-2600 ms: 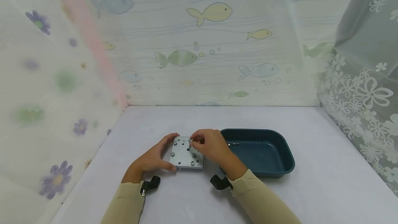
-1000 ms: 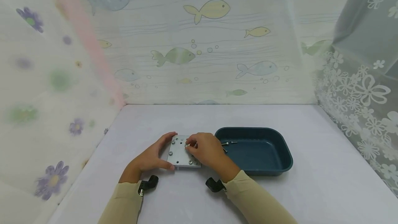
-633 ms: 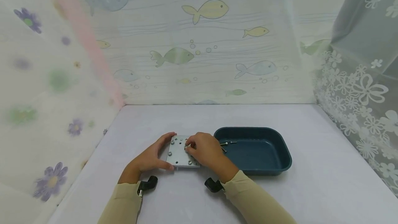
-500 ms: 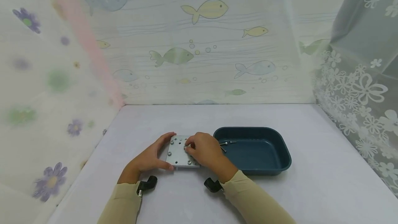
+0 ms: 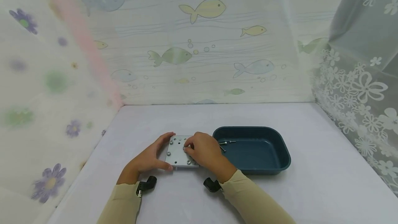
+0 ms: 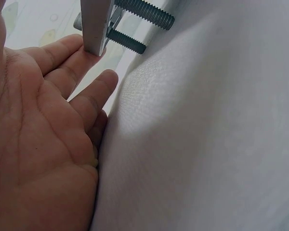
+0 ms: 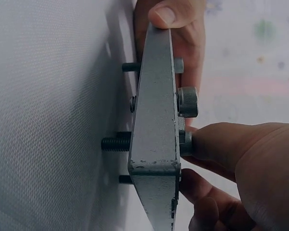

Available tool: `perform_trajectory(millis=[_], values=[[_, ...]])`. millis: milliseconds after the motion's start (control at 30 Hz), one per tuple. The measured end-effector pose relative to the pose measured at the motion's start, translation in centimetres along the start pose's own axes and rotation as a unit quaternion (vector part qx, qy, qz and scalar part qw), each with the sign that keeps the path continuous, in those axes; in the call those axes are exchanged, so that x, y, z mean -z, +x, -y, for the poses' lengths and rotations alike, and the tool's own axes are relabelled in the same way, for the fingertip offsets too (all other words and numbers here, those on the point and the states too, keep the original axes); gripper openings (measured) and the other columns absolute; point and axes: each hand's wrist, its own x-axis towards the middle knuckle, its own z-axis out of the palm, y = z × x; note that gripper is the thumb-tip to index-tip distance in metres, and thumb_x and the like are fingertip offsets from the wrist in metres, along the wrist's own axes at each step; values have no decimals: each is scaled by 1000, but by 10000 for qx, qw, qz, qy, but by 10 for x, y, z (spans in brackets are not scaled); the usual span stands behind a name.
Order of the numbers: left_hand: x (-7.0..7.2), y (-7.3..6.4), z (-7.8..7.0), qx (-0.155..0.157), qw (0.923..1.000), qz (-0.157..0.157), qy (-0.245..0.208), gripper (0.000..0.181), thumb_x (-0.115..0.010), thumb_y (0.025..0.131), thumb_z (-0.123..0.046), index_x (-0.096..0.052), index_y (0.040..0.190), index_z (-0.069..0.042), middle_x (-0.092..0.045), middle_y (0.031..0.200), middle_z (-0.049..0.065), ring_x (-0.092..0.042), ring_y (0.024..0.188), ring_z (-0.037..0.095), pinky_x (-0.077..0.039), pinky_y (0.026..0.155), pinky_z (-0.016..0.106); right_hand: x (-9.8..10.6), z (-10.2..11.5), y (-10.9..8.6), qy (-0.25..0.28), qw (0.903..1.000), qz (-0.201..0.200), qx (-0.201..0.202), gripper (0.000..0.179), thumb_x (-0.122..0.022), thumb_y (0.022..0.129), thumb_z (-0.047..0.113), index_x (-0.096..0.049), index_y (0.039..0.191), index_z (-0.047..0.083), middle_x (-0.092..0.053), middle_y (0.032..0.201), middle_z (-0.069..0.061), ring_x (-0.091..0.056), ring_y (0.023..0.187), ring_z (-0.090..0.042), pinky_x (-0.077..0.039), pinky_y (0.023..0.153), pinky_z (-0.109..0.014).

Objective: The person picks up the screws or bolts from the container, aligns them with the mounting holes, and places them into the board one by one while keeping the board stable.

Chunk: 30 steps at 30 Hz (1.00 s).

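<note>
A silver metal plate (image 5: 180, 156) with holes and several socket head bolts stands slightly above the table on bolt shanks. My left hand (image 5: 148, 156) grips its left side, thumb at the near edge and fingers at the far edge. With thumb and fingers, my right hand (image 5: 206, 149) pinches a bolt (image 7: 186, 144) at the plate's upper face. A thicker bolt head (image 7: 188, 102) stands beside it in the right wrist view. Threaded shanks (image 6: 147, 13) stick out of the underside in the left wrist view. My right hand hides the plate's right part in the head view.
A dark blue tray (image 5: 256, 156) stands right of the plate, close to my right wrist, with several loose bolts (image 5: 231, 142) at its left side. White cloth covers the table (image 5: 174, 196). Patterned curtains (image 5: 174, 27) enclose the back and sides.
My right hand has come slightly down toward me; the bolt, earlier held with its shank showing above the plate, now sits lower with its head at my fingertips. My left hand keeps its grip.
</note>
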Motion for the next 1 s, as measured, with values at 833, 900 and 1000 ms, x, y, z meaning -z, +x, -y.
perform_trajectory(millis=[833,900,1000], values=[[-1,-1,1,84,9999,-57,-17,122,-99,62,-30,-28,162,-31,-32,167,-8,-24,158,22,-10,126,60,-3,-1,0,6,10000,-16,-10,14,-77,93,37,-83,104,33,-70,97,9,-63,89,-6,-50,68,-26],[-1,-1,1,87,9999,-59,-4,122,-99,62,-31,-28,162,-30,-32,167,-8,-23,158,22,-10,126,60,-3,-1,0,-8,10000,-26,21,14,-77,93,37,-83,104,33,-70,97,9,-63,88,-6,-50,68,-25],[-1,0,0,71,10000,-48,23,122,-99,63,-31,-28,163,-29,-32,168,-8,-23,158,22,-10,126,60,-3,-2,0,-58,9999,-49,72,15,-77,93,37,-83,106,32,-69,95,9,-62,84,-6,-49,66,-25]])
